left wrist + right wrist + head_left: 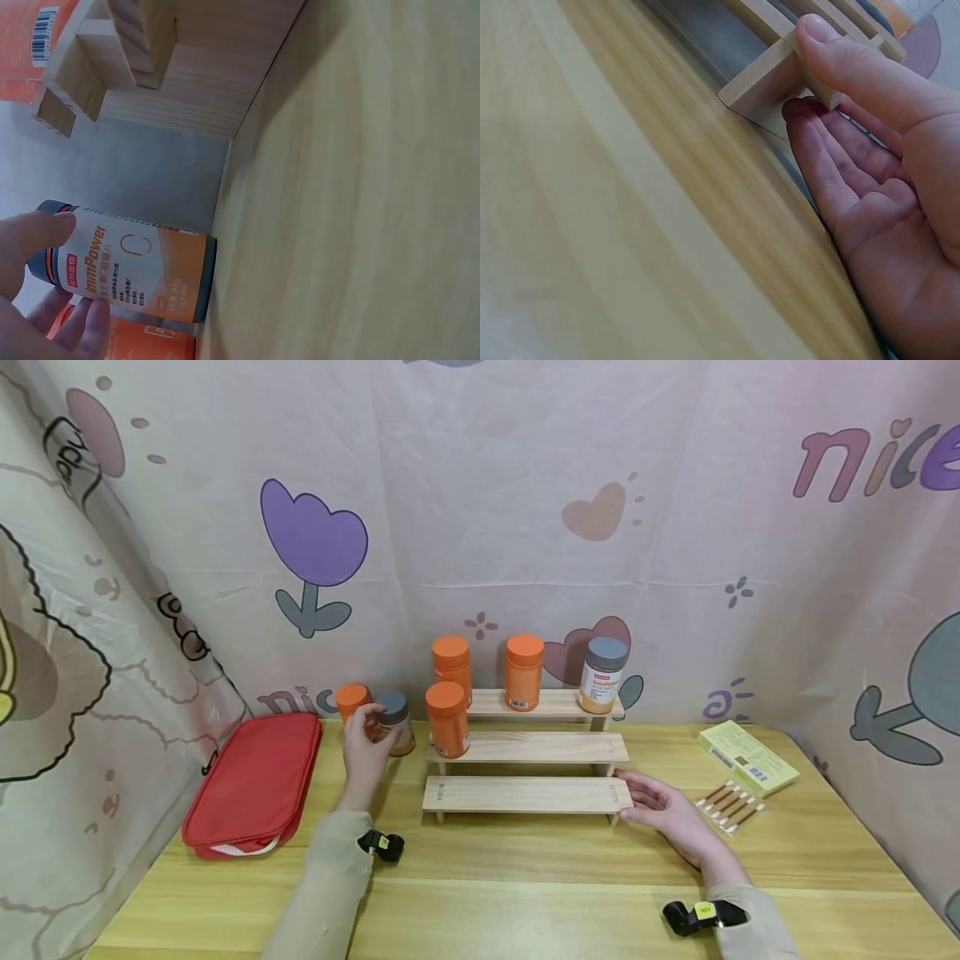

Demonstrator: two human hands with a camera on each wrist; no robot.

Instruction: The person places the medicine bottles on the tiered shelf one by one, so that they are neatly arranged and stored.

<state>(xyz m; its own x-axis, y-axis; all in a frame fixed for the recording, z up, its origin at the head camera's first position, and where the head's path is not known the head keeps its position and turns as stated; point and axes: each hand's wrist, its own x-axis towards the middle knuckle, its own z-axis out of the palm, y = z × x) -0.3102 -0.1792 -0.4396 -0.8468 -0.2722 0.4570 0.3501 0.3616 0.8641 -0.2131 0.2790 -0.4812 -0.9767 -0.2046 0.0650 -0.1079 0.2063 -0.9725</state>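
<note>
The left-wrist view gives what the head view mostly hides behind fingers: the left hand (366, 752) pinches a grey-capped bottle (142, 262) near its cap, thumb across the front, fingers round the far side. Its printed label, "ImmPower" with a large C, shows only there. The bottle stands upright on the tabletop (487, 893), left of the wooden rack (525, 792), with an orange bottle (352, 700) just beside it.

The right-wrist view clears up the other grip — the right hand (667, 810) holds the right end of the rack's lowest step between thumb and fingers, a narrow hold.

Only the head view takes in the whole rack: two orange bottles (524, 672) and a second grey-capped bottle (602, 677) on the top step, one more orange bottle (447, 722) at the left end of the middle step.

As for edges, the tabletop meets the printed curtain (480, 527) close behind the rack. A red case (255, 785) bounds the left side; a pale green carton (748, 757) and a packet of swabs (730, 806) lie right of the right hand. Bare wood — the widest open room — stretches between the forearms, in front of the rack.
</note>
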